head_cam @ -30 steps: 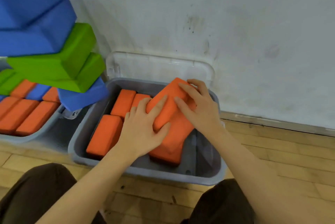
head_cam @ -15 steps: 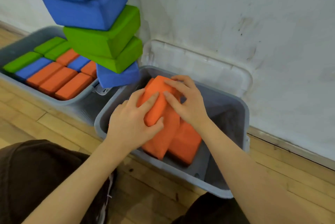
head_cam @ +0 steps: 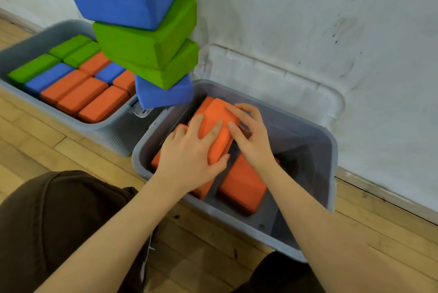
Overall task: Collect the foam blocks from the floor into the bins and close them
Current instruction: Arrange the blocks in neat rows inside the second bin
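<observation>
Left hand (head_cam: 189, 155) and right hand (head_cam: 251, 136) both grip a tilted orange foam block (head_cam: 216, 126) inside the right grey bin (head_cam: 331, 150). Left grey bin (head_cam: 14, 53) holds packed blocks.

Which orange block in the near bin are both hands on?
The tilted orange block, propped above the others; left hand and right hand grip it.

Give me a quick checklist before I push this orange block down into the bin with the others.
1. Grip: left hand and right hand both hold the tilted orange block: ok.
2. Block seated flat: it rides up on the blocks below: not ok.
3. Free space: bare floor of the near bin shows on the wall side: ok.
4. Lid out of the way, leaning on the wall: ok.
5. Blue and green stack above the bin's corner, what carries it: cannot tell.
6. Far bin full: cannot tell.
</observation>
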Motion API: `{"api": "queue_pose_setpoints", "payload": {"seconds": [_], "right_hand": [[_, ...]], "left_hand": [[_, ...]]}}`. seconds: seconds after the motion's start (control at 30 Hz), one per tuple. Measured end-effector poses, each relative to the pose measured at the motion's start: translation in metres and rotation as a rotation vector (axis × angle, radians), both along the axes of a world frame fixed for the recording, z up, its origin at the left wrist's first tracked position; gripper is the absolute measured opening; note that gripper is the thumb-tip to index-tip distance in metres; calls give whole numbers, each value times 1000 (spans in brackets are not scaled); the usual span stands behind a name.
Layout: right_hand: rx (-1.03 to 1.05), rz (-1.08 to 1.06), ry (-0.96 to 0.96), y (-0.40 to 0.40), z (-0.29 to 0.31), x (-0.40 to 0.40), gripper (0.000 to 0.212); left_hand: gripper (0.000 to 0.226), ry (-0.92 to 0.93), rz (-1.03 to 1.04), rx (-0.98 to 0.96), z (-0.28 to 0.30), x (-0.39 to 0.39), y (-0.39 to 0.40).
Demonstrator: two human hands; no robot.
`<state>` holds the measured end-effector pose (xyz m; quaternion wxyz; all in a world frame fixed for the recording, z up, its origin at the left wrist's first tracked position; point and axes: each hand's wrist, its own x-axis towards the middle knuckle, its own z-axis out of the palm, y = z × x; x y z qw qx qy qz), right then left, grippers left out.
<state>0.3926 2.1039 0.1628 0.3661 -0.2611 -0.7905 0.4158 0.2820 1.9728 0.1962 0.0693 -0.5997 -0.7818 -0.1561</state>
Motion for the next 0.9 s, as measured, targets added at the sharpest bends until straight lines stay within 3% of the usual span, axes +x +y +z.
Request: {"api": "queue_pose_setpoints", "payload": {"seconds": [0.27, 0.47, 0.73, 0.9], "right_hand": [[-82, 5, -55, 8, -10, 5, 36], [-13, -9, 1, 9, -1, 0, 35], [-48, 50, -51, -2, -33, -7, 38], [-101, 118, -123, -10, -60, -6, 44]], "left_hand": [[51, -74, -50, 107, -14, 0, 22], [44, -59, -94, 235, -16, -7, 16], [66, -62, 50, -64, -35, -9, 12], [69, 6, 58, -283, -66, -13, 1]]}}
